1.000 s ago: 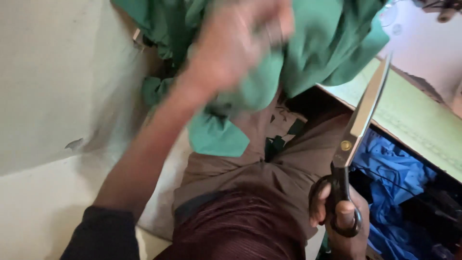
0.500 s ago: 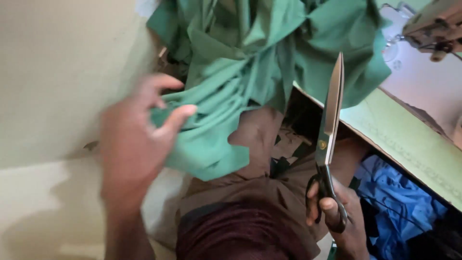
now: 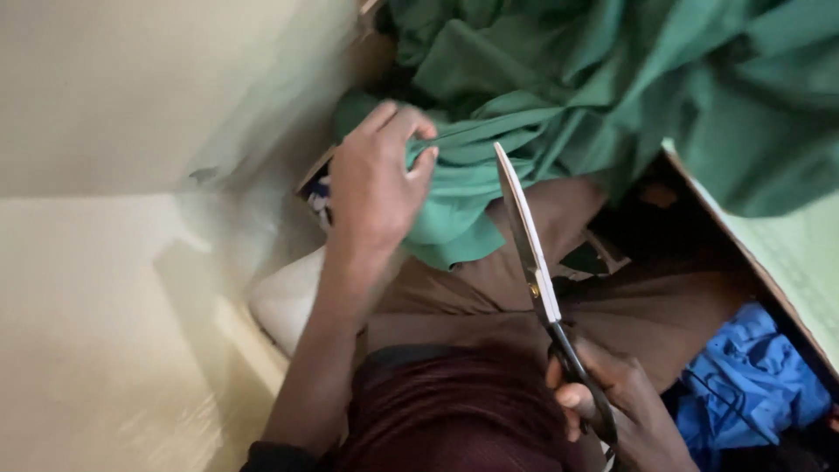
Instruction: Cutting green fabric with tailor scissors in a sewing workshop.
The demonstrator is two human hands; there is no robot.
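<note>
Green fabric [image 3: 559, 96] is heaped at top centre, draped over the lap. A fold of it is pinched by the left hand [image 3: 376, 183], fingers curled shut. Scissors [image 3: 533, 262] are gripped by the right hand [image 3: 612, 411] at lower right, blades closed, pointing up w/ tip just beside the cloth. Blue cloth [image 3: 752, 376] lies at far right.

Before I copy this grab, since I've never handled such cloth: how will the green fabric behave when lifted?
Probably floppy: the green fabric hangs in deep folds and bunches where the left hand pinches it. Likely light for its size, since a few fingertips gather it. It may drape against the scissors in the right hand, so expect snagging.
</note>
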